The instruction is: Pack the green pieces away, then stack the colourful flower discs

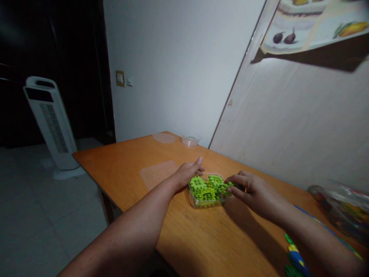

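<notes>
A clear plastic container on the wooden table holds several lime-green toy building blocks with notched edges and some yellow bits. My left hand rests against the container's left far side, its thumb stretched out and its other fingers partly hidden behind the rim. At the right end, my right hand has thumb and fingertips closed on a green building block inside the container's rim. That block overlaps others, so its full outline is hard to make out.
A clear rectangular lid lies left of the container. Farther back are a round lid and a clear round tub. Colourful pieces and a plastic bag lie right. A white tower fan stands on the floor.
</notes>
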Demonstrator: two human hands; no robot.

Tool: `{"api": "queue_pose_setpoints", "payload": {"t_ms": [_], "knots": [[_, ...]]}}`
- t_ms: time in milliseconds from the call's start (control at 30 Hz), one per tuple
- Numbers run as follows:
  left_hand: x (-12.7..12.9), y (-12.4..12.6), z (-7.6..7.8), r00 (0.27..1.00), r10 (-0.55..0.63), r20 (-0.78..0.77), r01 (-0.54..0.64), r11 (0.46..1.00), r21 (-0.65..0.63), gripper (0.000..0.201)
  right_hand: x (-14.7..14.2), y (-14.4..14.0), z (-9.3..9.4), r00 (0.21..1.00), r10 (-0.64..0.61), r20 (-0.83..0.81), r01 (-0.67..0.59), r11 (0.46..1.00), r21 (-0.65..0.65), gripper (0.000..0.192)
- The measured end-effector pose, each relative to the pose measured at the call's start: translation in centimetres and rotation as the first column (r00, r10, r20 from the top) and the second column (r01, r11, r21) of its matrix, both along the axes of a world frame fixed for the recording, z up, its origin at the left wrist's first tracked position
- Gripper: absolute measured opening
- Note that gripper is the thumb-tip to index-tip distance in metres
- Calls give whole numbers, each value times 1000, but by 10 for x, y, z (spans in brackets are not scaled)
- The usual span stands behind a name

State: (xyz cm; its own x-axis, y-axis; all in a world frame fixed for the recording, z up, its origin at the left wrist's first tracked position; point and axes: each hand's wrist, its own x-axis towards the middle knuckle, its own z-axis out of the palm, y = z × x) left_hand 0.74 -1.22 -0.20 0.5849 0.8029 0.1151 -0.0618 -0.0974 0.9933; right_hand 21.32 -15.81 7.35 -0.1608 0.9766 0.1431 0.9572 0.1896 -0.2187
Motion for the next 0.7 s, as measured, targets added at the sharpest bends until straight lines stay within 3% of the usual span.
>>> {"api": "queue_pose_setpoints", "payload": {"t_ms": [133, 267, 700], "knots": [[0, -1, 2, 1000, 3, -9, -2, 999, 34, 91, -5, 9, -7, 1000, 19, -5, -19, 998, -56, 25], [1, -1, 3, 1000, 0, -19, 1, 999, 35, 89, -9, 6, -7, 1000, -1, -23, 0, 1000, -16, 21], [0, 0, 1, 1000, -7, -21, 7, 1000, 15, 90, -10, 8, 0, 987, 154, -43, -159, 976, -152, 20]]}}
